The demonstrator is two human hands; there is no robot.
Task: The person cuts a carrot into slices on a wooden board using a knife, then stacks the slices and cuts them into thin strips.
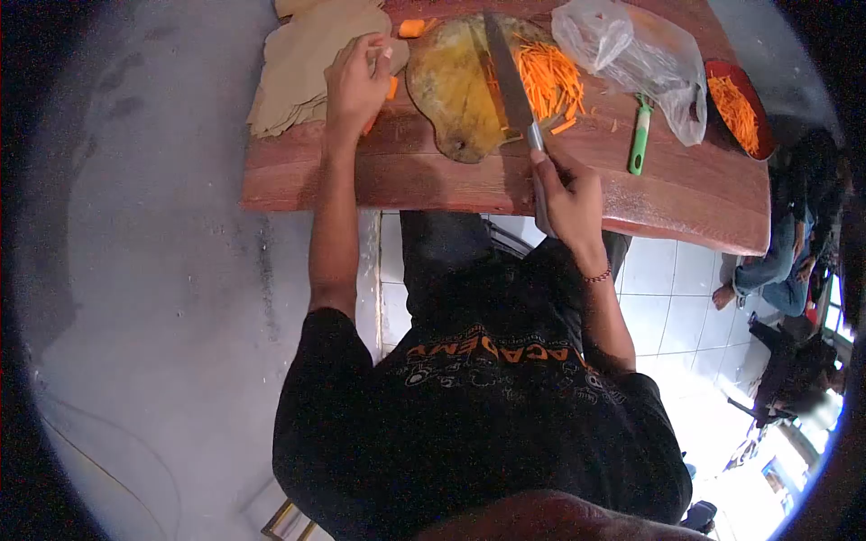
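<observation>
**Across the wooden surface, a long knife crosses a board of carrot shreds**

In the head view, the right hand (573, 203) has its grip clamped on the handle of the knife (512, 79), whose blade slants over the round cutting board (446, 86) and points away from the body. Carrot shreds (548, 79) lie heaped on the board, to the right of the blade. The left hand (357, 86) is left of the board, fingers bent; whether its grip is closed on anything, I cannot tell. An orange carrot piece (411, 29) lies near its fingertips, and brown sheets (302, 68) are spread beside it. To the right are a clear plastic bag (622, 45), a green-handled tool (640, 135) and a dark, red-rimmed dish (763, 129) holding more shreds (735, 113). A person in jeans (776, 275) sits farther right.
</observation>
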